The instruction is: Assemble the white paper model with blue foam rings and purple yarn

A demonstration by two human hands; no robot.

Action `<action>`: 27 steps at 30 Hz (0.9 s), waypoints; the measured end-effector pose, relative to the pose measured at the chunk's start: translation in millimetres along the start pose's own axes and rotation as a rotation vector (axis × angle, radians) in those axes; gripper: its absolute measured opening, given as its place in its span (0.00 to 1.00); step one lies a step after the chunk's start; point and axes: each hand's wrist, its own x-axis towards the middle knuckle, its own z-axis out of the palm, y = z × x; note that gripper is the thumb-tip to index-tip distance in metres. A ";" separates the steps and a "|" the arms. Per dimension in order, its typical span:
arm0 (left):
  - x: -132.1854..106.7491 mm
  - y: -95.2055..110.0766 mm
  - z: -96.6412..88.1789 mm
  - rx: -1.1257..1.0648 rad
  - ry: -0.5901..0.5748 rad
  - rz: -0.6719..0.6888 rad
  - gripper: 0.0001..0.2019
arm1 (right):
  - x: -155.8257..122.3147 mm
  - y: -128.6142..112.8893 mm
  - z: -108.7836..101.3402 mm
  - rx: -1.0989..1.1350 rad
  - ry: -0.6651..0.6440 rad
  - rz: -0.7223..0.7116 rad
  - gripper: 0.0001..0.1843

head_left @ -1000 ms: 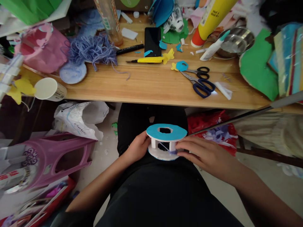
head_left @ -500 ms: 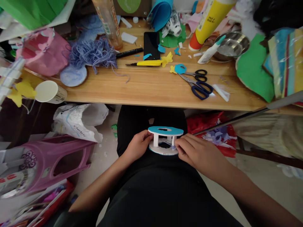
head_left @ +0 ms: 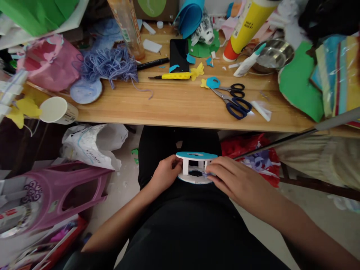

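Note:
A small craft frame (head_left: 185, 167), made of two flat rings joined by white posts, sits over my lap. Its top ring (head_left: 197, 155) is blue on the upper face; the lower one is white with a hole in the middle. My left hand (head_left: 167, 171) is closed on the left edge of the frame. At the right post, my right hand (head_left: 229, 176) is closed in a pinch, and a bit of purple yarn (head_left: 206, 174) shows at its fingertips. How the yarn runs behind the fingers is hidden.
On the wooden table (head_left: 112, 112) lie scissors (head_left: 236, 107), a yellow craft knife (head_left: 176, 76), a phone (head_left: 179, 54) and tangled purple yarn. A paper cup (head_left: 59, 110) stands near the front edge. A purple stool (head_left: 56, 191) is left; a grey pole (head_left: 298, 137) slants at right.
My right hand has shifted slightly left and up, its fingers now further over the frame's right post. My left hand keeps its hold on the left edge.

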 end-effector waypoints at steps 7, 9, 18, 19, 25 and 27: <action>4.9 -4.6 1.3 -0.090 -0.004 -0.054 0.09 | -8.0 17.5 9.1 0.078 -0.079 0.000 0.07; 5.5 -5.6 1.8 -0.095 0.003 -0.079 0.08 | -7.6 18.7 12.2 0.094 -0.074 -0.003 0.06; 2.9 -5.4 4.2 0.005 0.022 -0.064 0.08 | -1.0 9.8 14.1 -0.088 -0.048 -0.083 0.07; 2.3 -3.1 4.7 0.020 0.024 -0.057 0.07 | 0.4 7.2 12.4 -0.104 -0.053 -0.079 0.07; -0.3 11.4 5.5 0.102 0.037 -0.027 0.05 | 4.2 -13.5 8.4 -0.226 -0.115 0.034 0.08; -0.1 11.0 5.4 0.108 0.040 -0.034 0.05 | 3.5 -17.7 9.7 -0.211 -0.130 0.091 0.08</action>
